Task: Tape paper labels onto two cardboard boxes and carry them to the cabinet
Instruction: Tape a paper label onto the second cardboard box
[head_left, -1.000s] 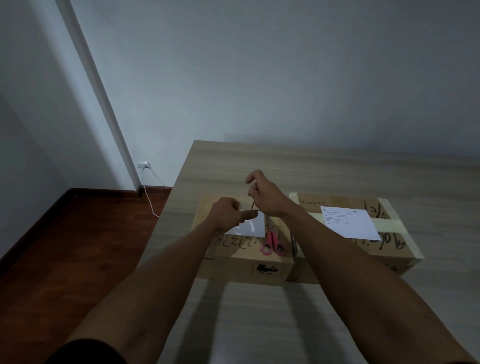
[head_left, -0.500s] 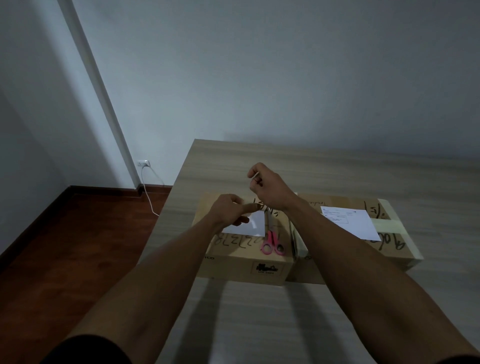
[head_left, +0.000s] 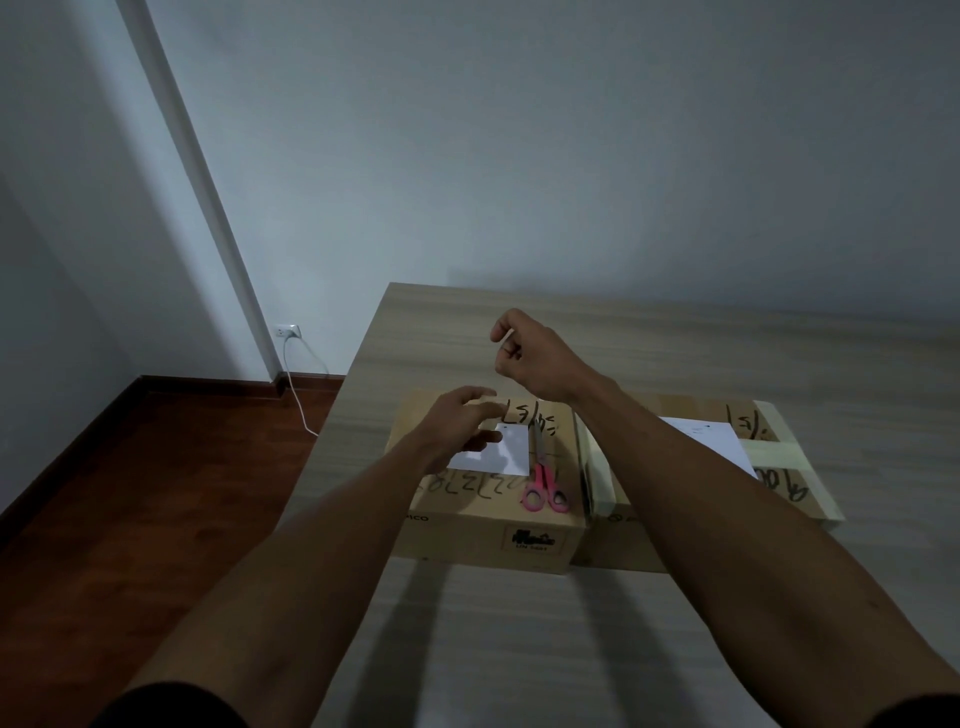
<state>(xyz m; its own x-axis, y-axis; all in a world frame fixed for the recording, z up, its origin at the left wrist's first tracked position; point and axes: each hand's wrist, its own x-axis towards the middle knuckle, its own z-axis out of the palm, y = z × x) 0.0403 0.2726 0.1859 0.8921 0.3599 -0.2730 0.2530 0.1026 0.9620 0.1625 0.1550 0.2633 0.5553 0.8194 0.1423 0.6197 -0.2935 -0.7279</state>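
Two brown cardboard boxes are set side by side, touching, on the surface; dark handwriting is seen on both tops. The left box (head_left: 488, 519) carries a white label (head_left: 506, 457) lying flat on its top, partly covered by a hand, and a printed logo on its near face; the right box (head_left: 779, 488) is crossed by pale tape bands (head_left: 769, 447), and a white label (head_left: 711, 441) with small print at its far edge lies flat on its top.
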